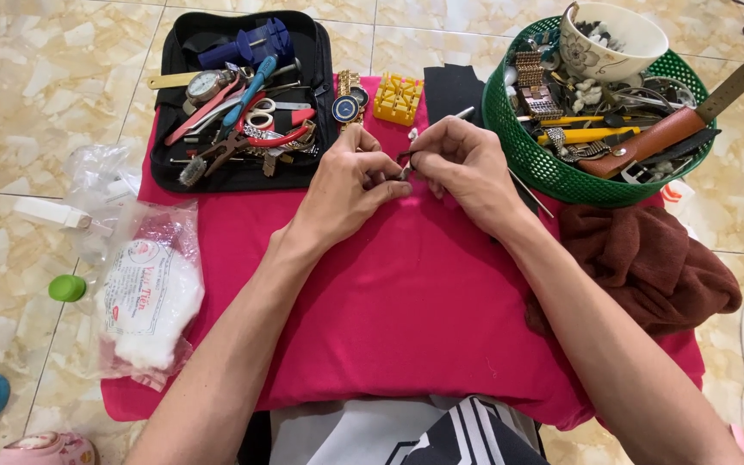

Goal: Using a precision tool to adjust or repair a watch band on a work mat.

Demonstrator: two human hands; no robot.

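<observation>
Both hands meet over the far middle of a magenta cloth (pixel 406 293). My left hand (pixel 350 185) and my right hand (pixel 467 164) pinch a small dark part (pixel 405 164) between their fingertips; what it is cannot be made out. Just beyond the hands lie a gold wristwatch with a blue dial (pixel 346 103) and a yellow plastic holder block (pixel 398 97). A thin metal tool (pixel 461 113) pokes out behind my right hand.
An open black tool case (pixel 325 60) with pliers, tweezers and a blue tool lies at back left. A green basket (pixel 518 151) of watch parts, a bowl and a brown-handled tool stands at back right. A brown cloth (pixel 647 258) lies at right, plastic bags of cotton (pixel 144 297) at left.
</observation>
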